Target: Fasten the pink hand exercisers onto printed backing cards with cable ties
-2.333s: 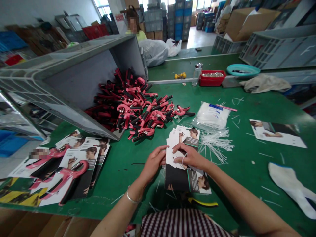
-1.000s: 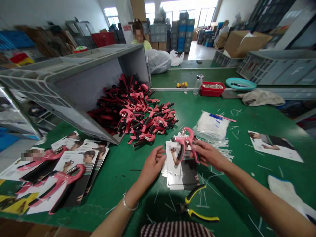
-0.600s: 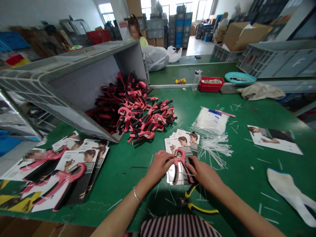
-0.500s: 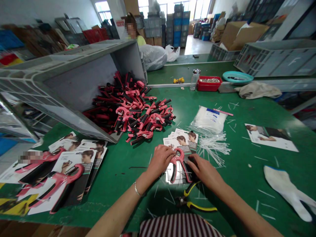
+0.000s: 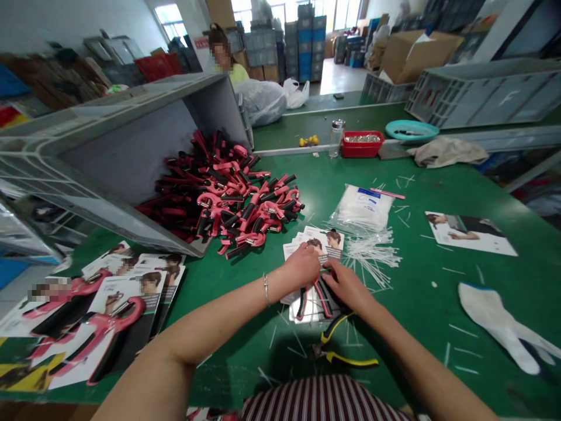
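A pink and black hand gripper (image 5: 312, 299) lies on a printed card (image 5: 309, 310) atop a small stack of cards (image 5: 324, 241) on the green table (image 5: 412, 251). My left hand (image 5: 301, 266) is closed over the gripper's top. My right hand (image 5: 346, 286) presses on its right handle with fingers curled. Both hands cover the gripper's head. A fan of white cable ties (image 5: 372, 251) lies just right of the cards. Yellow-handled cutters (image 5: 339, 348) lie in front of my right hand.
A tipped grey crate (image 5: 109, 146) spills a pile of pink grippers (image 5: 232, 193). Finished carded grippers (image 5: 100, 310) lie at left. A bag of ties (image 5: 363, 204), a loose card (image 5: 468, 233), a white glove (image 5: 499, 324), a red tray (image 5: 362, 143). A person sits far back.
My right hand brought a pink gripper down from the air onto the card. Both hands have closed in over its head, the left moving right across it.
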`<state>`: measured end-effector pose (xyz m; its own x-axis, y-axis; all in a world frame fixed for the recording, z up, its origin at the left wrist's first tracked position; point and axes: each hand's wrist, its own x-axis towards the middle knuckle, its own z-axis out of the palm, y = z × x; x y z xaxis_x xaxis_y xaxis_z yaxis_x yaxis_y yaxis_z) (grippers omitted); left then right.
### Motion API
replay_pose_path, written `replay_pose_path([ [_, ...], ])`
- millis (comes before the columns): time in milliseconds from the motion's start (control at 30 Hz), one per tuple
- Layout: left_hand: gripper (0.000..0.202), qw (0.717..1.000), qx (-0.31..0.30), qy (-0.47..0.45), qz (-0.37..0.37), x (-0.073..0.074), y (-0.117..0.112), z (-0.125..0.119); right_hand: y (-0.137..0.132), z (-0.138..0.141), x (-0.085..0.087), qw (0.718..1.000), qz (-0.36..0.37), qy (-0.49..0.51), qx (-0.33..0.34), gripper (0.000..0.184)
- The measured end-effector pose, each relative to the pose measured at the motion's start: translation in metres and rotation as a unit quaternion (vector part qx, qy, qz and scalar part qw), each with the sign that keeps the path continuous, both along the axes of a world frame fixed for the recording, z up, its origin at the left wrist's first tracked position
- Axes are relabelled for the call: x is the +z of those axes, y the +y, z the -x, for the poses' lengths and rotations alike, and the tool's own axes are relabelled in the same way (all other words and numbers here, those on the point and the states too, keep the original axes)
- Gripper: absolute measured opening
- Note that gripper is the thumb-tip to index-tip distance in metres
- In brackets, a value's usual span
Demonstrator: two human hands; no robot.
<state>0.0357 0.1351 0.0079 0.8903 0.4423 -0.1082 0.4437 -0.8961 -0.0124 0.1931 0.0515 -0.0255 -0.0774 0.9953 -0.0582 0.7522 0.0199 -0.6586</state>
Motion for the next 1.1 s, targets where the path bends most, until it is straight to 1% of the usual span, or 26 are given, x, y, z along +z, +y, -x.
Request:
replay_pose_path([
  [67, 0.017, 1.0, 0.018, -0.001, 0.015, 0.001, 0.0, 0.005, -0.015, 0.0, 0.012, 0.999, -0.042, 0.018, 0.021, 0.021],
  [133, 0.017, 0.999, 0.031, -0.006, 0.025, -0.001, 0.0, 0.011, -0.033, 0.002, 0.021, 0.994, -0.089, 0.009, 0.061, 0.017],
  [167, 0.016, 0.999, 0.032, -0.011, 0.03, -0.002, 0.0, 0.014, -0.042, 0.004, 0.022, 0.991, -0.102, -0.006, 0.084, 0.014],
  [200, 0.016, 0.999, 0.032, -0.018, 0.036, -0.004, -0.001, 0.016, -0.05, 0.006, 0.022, 0.989, -0.106, -0.025, 0.104, 0.013],
  [267, 0.015, 0.996, 0.044, -0.045, 0.066, -0.01, -0.002, 0.02, -0.064, 0.013, 0.015, 0.985, -0.108, -0.063, 0.119, 0.013],
  [367, 0.011, 0.981, 0.091, -0.103, 0.137, -0.016, -0.004, 0.024, -0.073, 0.022, -0.002, 0.982, -0.127, -0.093, 0.106, 0.02],
  [433, 0.009, 0.971, 0.117, -0.13, 0.165, -0.018, -0.004, 0.027, -0.072, 0.027, -0.01, 0.981, -0.142, -0.095, 0.089, 0.024],
  [533, 0.011, 0.962, 0.149, -0.153, 0.172, -0.018, -0.004, 0.033, -0.064, 0.032, -0.012, 0.984, -0.147, -0.083, 0.06, 0.021],
  [567, 0.012, 0.954, 0.165, -0.169, 0.183, -0.018, -0.004, 0.035, -0.061, 0.034, -0.01, 0.985, -0.145, -0.077, 0.051, 0.019],
  [633, 0.014, 0.927, 0.192, -0.221, 0.234, -0.018, -0.005, 0.041, -0.055, 0.035, -0.006, 0.987, -0.143, -0.064, 0.037, 0.014],
  [700, 0.015, 0.892, 0.184, -0.281, 0.303, -0.018, -0.007, 0.046, -0.049, 0.035, -0.003, 0.988, -0.138, -0.054, 0.028, 0.014],
  [733, 0.015, 0.88, 0.165, -0.303, 0.328, -0.018, -0.009, 0.048, -0.047, 0.035, -0.002, 0.989, -0.136, -0.05, 0.027, 0.015],
  [767, 0.016, 0.875, 0.141, -0.316, 0.338, -0.019, -0.011, 0.05, -0.045, 0.035, -0.002, 0.99, -0.134, -0.043, 0.028, 0.016],
  [833, 0.016, 0.877, 0.113, -0.33, 0.33, -0.024, -0.014, 0.053, -0.041, 0.033, -0.003, 0.989, -0.14, -0.023, 0.03, 0.016],
  [900, 0.015, 0.875, 0.126, -0.346, 0.313, -0.032, -0.018, 0.053, -0.036, 0.032, -0.006, 0.987, -0.156, 0.006, 0.023, 0.015],
  [933, 0.016, 0.869, 0.139, -0.36, 0.309, -0.036, -0.02, 0.053, -0.033, 0.032, -0.008, 0.986, -0.165, 0.022, 0.013, 0.014],
  [1000, 0.016, 0.849, 0.161, -0.399, 0.307, -0.044, -0.024, 0.052, -0.025, 0.033, -0.011, 0.983, -0.176, 0.049, -0.017, 0.01],
  [1100, 0.015, 0.814, 0.186, -0.455, 0.309, -0.053, -0.028, 0.05, -0.017, 0.034, -0.014, 0.983, -0.165, 0.07, -0.046, 0.011],
])
